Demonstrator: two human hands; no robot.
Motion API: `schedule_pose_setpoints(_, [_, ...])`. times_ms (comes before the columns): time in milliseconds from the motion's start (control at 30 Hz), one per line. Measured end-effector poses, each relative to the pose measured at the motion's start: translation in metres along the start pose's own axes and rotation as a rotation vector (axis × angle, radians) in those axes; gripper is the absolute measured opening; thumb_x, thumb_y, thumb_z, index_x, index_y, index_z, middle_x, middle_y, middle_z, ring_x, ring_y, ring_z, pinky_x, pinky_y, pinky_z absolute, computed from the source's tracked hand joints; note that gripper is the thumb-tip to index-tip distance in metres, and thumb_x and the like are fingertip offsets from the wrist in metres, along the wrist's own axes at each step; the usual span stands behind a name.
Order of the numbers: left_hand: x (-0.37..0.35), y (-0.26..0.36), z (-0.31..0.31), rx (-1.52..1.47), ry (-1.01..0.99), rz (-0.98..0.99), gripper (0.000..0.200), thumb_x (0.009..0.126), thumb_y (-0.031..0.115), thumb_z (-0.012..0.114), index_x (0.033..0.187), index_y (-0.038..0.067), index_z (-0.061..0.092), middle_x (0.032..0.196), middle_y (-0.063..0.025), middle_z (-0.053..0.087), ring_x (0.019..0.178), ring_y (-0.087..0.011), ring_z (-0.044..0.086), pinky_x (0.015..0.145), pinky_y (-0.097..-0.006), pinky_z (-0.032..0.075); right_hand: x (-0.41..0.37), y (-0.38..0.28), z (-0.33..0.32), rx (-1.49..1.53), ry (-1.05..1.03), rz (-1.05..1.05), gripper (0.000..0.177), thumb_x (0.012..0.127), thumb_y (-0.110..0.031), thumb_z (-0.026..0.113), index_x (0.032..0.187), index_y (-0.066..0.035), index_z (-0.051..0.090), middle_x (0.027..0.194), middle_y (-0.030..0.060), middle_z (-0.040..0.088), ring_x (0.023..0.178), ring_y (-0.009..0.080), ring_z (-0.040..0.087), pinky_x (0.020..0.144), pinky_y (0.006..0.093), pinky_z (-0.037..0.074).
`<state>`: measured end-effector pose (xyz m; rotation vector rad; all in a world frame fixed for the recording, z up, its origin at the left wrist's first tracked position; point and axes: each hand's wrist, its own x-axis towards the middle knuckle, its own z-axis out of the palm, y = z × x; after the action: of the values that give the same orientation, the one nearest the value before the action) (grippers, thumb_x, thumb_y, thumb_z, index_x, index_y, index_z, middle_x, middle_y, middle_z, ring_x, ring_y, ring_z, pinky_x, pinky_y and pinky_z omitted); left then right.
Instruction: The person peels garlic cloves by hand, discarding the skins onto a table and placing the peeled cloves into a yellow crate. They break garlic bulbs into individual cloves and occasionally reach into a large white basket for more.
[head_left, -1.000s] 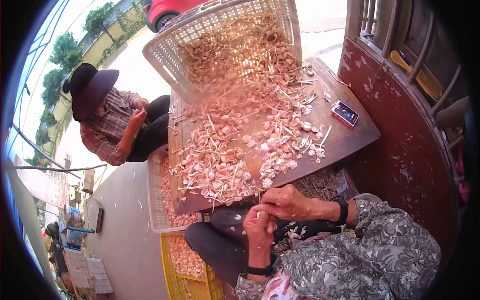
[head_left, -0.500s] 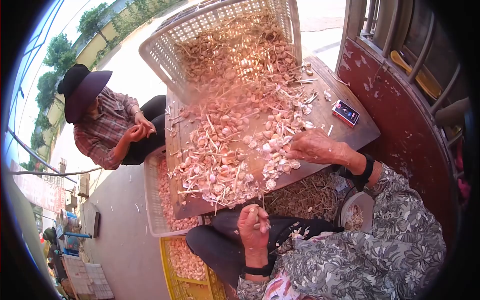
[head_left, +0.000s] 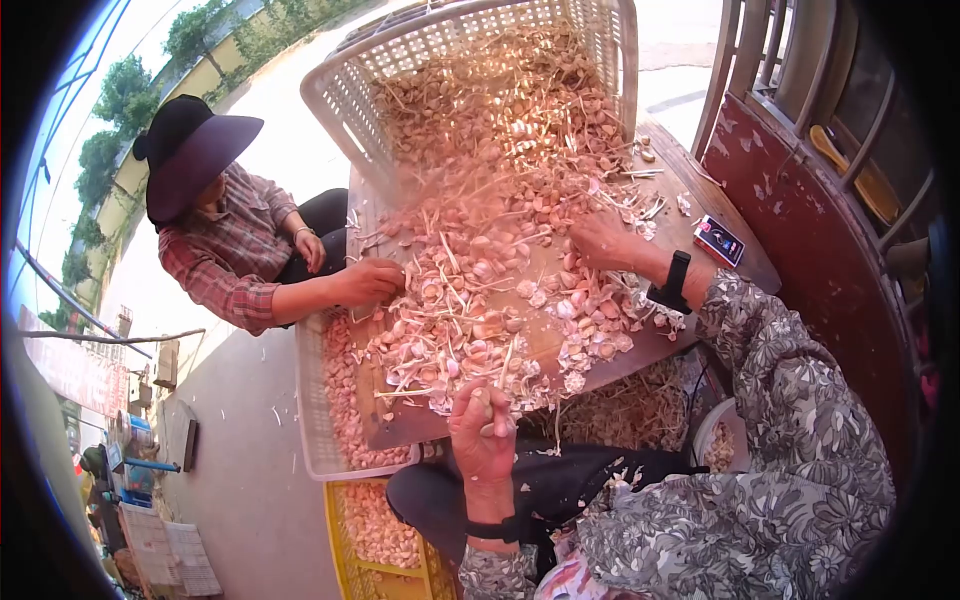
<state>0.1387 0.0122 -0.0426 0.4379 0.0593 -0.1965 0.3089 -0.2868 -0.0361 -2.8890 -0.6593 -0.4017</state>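
Observation:
My left hand (head_left: 482, 440) is raised over my lap at the table's front edge, its fingers curled round garlic cloves (head_left: 488, 412). My right hand (head_left: 608, 242) reaches across the wooden table, its bent fingers together at the heap of garlic (head_left: 480, 290); whatever they pinch is hidden. Loose pinkish cloves, dry stalks and papery skins make up this heap. Behind it a white plastic crate (head_left: 345, 120) lies tipped on its side, with more garlic spilling out.
Across the left corner, a co-worker (head_left: 225, 240) in a hat reaches into the garlic. Below stand a white crate (head_left: 312, 440) and a yellow crate (head_left: 335, 520) of cloves. A small box (head_left: 718, 241) lies on the table (head_left: 545, 345); a white bucket (head_left: 735, 425) stands by my knee.
My right hand has moved farther across the table into the heap. My left hand still holds cloves. The co-worker's hands have parted, one reaching to the garlic. The view has shifted slightly.

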Motion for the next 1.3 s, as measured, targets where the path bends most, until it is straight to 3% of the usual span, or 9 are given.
schedule_pose_setpoints(267, [0.036,0.0,0.001,0.044,0.094,-0.062,0.026,0.088,0.014,0.053,0.11,0.002,0.052,0.092,-0.0159,0.06,0.062,-0.0122,0.056,0.041,-0.0182,0.04,0.006,-0.052,-0.048,0.666,0.03,0.253,0.018,0.081,-0.011,0.05,0.089,-0.001,0.063,0.072,0.0155,0.06,0.069,0.0276,0.06,0.062,0.0358,0.046])
schedule_pose_setpoints(333, [0.045,-0.004,0.001,0.013,0.062,-0.083,0.026,0.087,0.014,0.054,0.11,0.002,0.052,0.096,-0.0157,0.061,0.073,-0.014,0.06,0.044,-0.0181,0.043,0.008,-0.082,-0.057,0.675,0.116,-0.094,0.019,0.086,-0.009,0.052,0.102,-0.002,0.059,0.075,0.008,0.056,0.07,0.02,0.056,0.062,0.0336,0.043])
schedule_pose_setpoints(400, [0.053,-0.007,0.004,-0.03,0.178,-0.15,0.028,0.087,0.013,0.056,0.112,0.002,0.051,0.103,-0.0173,0.06,0.086,-0.0178,0.062,0.046,-0.0184,0.045,0.017,-0.108,-0.078,0.701,-0.169,-0.343,0.024,0.089,-0.018,0.053,0.109,-0.004,0.056,0.088,0.0105,0.057,0.083,0.0239,0.057,0.071,0.0336,0.045])
schedule_pose_setpoints(467, [0.061,-0.009,0.003,-0.104,0.164,-0.178,0.029,0.086,0.012,0.057,0.113,0.003,0.05,0.109,-0.0187,0.059,0.093,-0.0204,0.061,0.048,-0.0188,0.046,0.029,-0.117,-0.07,0.739,-0.189,-0.337,0.028,0.087,-0.022,0.056,0.107,-0.003,0.056,0.09,0.017,0.06,0.085,0.0307,0.058,0.074,0.0376,0.045])
schedule_pose_setpoints(600, [0.069,-0.012,-0.014,-0.208,0.183,-0.25,0.022,0.087,0.017,0.056,0.104,0.003,0.056,0.107,-0.0167,0.06,0.088,-0.0197,0.063,0.052,-0.0206,0.047,0.082,-0.083,-0.022,0.465,0.02,-0.153,0.028,0.084,-0.021,0.058,0.11,-0.01,0.057,0.081,0.0124,0.058,0.079,0.0285,0.057,0.068,0.0384,0.044])
schedule_pose_setpoints(667, [0.073,-0.012,-0.025,-0.32,0.059,-0.284,0.022,0.087,0.017,0.057,0.104,0.003,0.056,0.104,-0.0168,0.061,0.087,-0.019,0.063,0.052,-0.0207,0.046,0.105,-0.077,-0.01,0.372,0.056,-0.088,0.03,0.077,-0.027,0.064,0.093,-0.003,0.056,0.084,0.0177,0.058,0.08,0.0352,0.058,0.065,0.0445,0.045])
schedule_pose_setpoints(1000, [0.072,-0.007,-0.026,-0.327,0.067,-0.238,0.021,0.088,0.013,0.053,0.108,0.007,0.055,0.103,-0.0154,0.062,0.089,-0.0219,0.063,0.054,-0.0242,0.045,0.156,-0.076,0.029,0.045,0.022,-0.016,0.025,0.075,-0.026,0.063,0.077,-0.002,0.055,0.075,0.0168,0.061,0.076,0.0362,0.06,0.063,0.0462,0.045])
schedule_pose_setpoints(1167, [0.073,-0.008,-0.025,-0.252,0.062,-0.228,0.022,0.087,0.012,0.053,0.109,0.006,0.054,0.104,-0.0153,0.061,0.089,-0.0218,0.063,0.054,-0.0237,0.045,0.14,-0.051,0.017,0.539,0.053,0.027,0.015,0.076,-0.019,0.065,0.078,-0.004,0.062,0.066,0.0059,0.059,0.062,0.0186,0.057,0.056,0.0336,0.043])
schedule_pose_setpoints(1300, [0.069,-0.006,-0.016,-0.145,0.056,-0.208,0.024,0.088,0.015,0.054,0.109,0.004,0.054,0.101,-0.0141,0.061,0.087,-0.0208,0.063,0.052,-0.0226,0.045,0.102,-0.057,-0.016,1.185,-0.189,0.249,0.012,0.079,-0.019,0.066,0.078,-0.007,0.064,0.064,-0.0064,0.054,0.056,0.004,0.045,0.049,0.0228,0.035])
